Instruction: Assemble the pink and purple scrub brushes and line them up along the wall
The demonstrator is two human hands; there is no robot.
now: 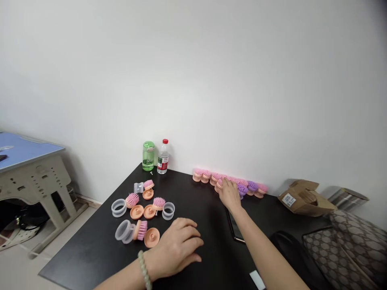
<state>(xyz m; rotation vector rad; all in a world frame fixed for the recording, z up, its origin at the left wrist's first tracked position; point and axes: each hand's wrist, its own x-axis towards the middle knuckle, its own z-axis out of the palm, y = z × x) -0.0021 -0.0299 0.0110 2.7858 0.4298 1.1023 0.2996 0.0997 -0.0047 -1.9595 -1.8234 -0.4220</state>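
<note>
My right hand (229, 196) reaches to the row of small round scrub brushes along the wall. Its fingers close on a pink brush (219, 184) in front of that row, partly hiding it. A purple brush (242, 190) stands just right of these fingers. My left hand (180, 245) is over the black table, its fingers loosely bent and apart with nothing in them. Nearest to it are a peach-coloured disc (152, 237) with a central stub, a pink bristle head (140, 230) on its side and a clear plastic ring (168, 210).
More peach discs, bristle heads and clear rings (119, 208) lie at the left. A green bottle (148, 156) and a red-capped water bottle (163, 158) stand by the wall. A phone (236, 227) lies under my right forearm. Rightward are a brown paper bag (305, 198) and a patterned bag (326, 249).
</note>
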